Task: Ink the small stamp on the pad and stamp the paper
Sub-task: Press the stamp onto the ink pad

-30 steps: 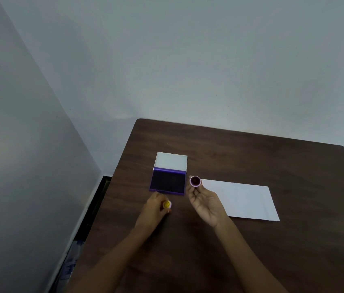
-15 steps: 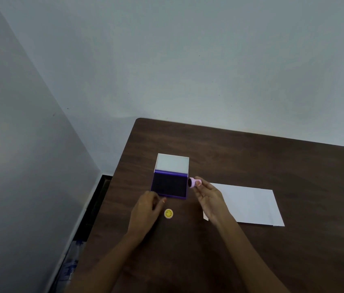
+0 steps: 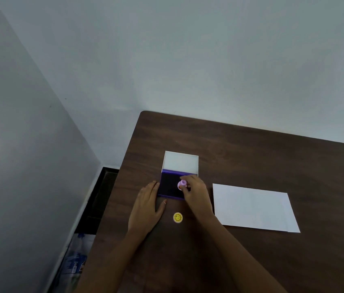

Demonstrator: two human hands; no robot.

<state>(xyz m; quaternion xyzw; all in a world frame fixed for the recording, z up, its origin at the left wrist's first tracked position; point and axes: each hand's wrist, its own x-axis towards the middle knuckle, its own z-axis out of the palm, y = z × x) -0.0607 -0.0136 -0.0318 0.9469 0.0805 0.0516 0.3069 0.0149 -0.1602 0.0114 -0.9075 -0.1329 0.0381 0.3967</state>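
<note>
A purple ink pad (image 3: 170,185) lies open on the dark wooden table (image 3: 251,155), its white lid (image 3: 181,160) folded back behind it. My right hand (image 3: 196,193) grips a small pink-purple stamp (image 3: 182,184) and holds it down over the right part of the dark pad. My left hand (image 3: 146,208) rests flat on the table, fingertips against the pad's left edge. A white sheet of paper (image 3: 253,208) lies to the right of the pad. The stamp's yellow round cap (image 3: 177,217) sits on the table between my wrists.
The table's left edge runs close to a grey wall, with a dark gap of floor (image 3: 101,197) and a printed plastic bag (image 3: 76,263) below it. Bare tabletop stretches behind and to the right of the paper.
My right hand has turned the stamp face down and carried it left from the pad's right edge onto the ink. My left hand let go of the yellow cap and moved up against the pad.
</note>
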